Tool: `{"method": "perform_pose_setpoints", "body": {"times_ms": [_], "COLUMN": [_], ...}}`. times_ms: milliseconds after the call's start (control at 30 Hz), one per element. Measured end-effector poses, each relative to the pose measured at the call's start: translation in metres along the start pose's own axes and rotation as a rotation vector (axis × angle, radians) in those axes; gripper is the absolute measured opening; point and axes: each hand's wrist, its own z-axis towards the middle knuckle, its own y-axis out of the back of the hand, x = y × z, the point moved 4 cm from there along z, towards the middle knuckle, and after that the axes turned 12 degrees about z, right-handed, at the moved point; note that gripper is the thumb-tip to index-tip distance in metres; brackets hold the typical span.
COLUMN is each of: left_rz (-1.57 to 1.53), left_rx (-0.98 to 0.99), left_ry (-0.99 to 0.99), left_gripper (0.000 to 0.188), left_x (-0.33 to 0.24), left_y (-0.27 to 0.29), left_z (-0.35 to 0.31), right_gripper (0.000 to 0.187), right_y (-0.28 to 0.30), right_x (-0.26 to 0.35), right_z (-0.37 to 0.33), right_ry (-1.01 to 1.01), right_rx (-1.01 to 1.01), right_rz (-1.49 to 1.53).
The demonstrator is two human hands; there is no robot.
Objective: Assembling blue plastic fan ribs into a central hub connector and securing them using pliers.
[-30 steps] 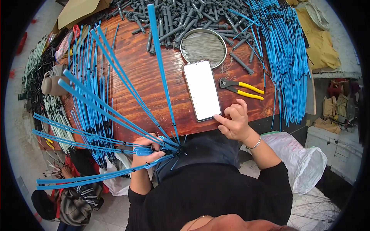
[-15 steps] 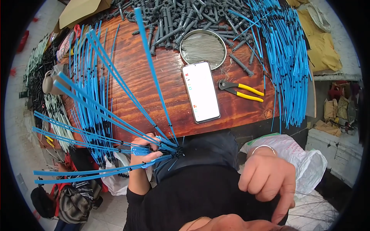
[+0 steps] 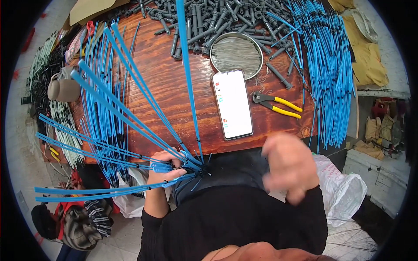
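— Over at the far left, what lies past the tabletop edge?

— Bundles of pale and dark rods heaped on the floor, and a tan cap-shaped thing beside them. Loose blue strips lie on the left part of the wooden tabletop.

— And the left hand?

— Closed around the gathered ends of a fan of long blue strips, just off the near edge of the tabletop. The strips spread out from that grip, some low to the left, some up across the wood, one nearly straight up the middle. The thumb presses over the bundle where they meet.

— What sits in the middle?

— A white-screened phone lies flat on the wood, near the front edge. Behind it is a round metal dish holding thin wires, and behind that a heap of grey plastic pieces along the back.

— To the right of the phone?

— Yellow-handled pliers lie just beside it, apart from both hands. Further right a thick sheaf of blue strips hangs over the right edge.

— The right hand?

— Blurred, in the air below the tabletop's near edge, in front of the dark sleeve. It touches nothing I can see; the fingers look loosely curled, but how far open I cannot tell. A white plastic bag lies on the floor to its right
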Motion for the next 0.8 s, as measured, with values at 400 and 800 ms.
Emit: {"method": "perform_pose_setpoints", "body": {"times_ms": [400,800], "left_rz": [-0.029,0.020], "left_rx": [-0.001,0.033], "left_ry": [0.042,0.030], "left_gripper": [0.032,0.032], "left_x": [0.002,0.007], "left_y": [-0.002,0.000], "left_z": [0.004,0.003], "right_gripper": [0.029,0.028], "right_y": [0.028,0.031], "right_x": [-0.087,-0.078], "right_z": [-0.060,-0.065], "right_ry": [-0.397,-0.335], "right_rx": [0.088,0.013], "right_rz": [-0.942,-0.815]}}
